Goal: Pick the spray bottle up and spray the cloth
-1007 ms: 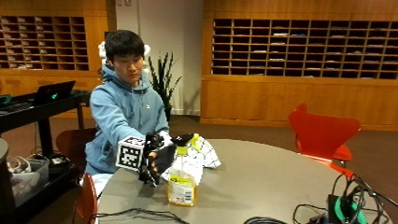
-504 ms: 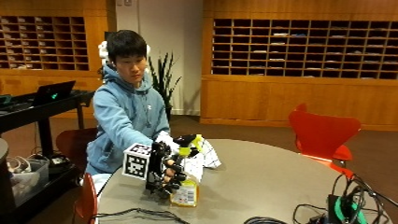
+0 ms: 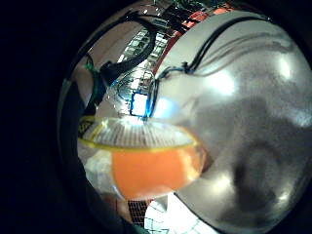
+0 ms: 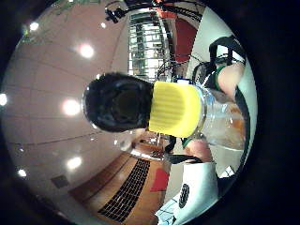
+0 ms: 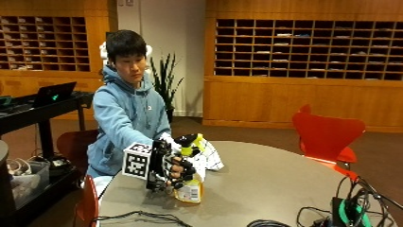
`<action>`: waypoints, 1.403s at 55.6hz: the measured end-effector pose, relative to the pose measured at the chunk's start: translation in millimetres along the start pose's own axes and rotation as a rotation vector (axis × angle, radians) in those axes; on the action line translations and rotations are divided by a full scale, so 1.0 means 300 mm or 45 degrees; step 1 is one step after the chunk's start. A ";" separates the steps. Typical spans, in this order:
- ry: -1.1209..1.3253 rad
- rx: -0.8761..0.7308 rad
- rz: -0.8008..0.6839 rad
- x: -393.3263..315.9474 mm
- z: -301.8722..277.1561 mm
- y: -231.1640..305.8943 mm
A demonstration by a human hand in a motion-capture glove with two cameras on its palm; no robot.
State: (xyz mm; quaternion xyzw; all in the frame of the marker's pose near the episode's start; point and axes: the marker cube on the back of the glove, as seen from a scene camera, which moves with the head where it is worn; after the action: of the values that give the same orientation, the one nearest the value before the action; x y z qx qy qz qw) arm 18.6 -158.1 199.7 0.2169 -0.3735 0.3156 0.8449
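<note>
Your right hand (image 5: 167, 166) has its fingers wrapped round the spray bottle (image 5: 189, 187); lift and spraying the cloth (image 5: 205, 158) just behind it remain.

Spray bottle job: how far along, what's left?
Done: the gloved right hand has its grip around the spray bottle; the yellow collar and black nozzle fill the thumb-side palm view. In hand: the bottle's base sits at the table, so the lift looks barely begun, if at all. Left: raise it, aim at the white cloth just behind, and spray.
</note>
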 end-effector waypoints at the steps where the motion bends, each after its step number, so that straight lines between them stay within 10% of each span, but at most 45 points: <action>1: -0.002 0.000 -0.009 -0.004 -0.004 0.002; 32: 0.108 -0.373 -0.427 -0.186 -0.074 0.048; 42: 0.191 -0.589 -0.251 -0.244 -0.091 0.097; 78: 1.242 -1.191 -0.938 -0.452 -0.024 0.359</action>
State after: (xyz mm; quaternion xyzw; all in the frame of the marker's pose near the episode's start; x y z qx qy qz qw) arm -123.5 -128.0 105.0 -0.2160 0.0431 -0.1172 0.9684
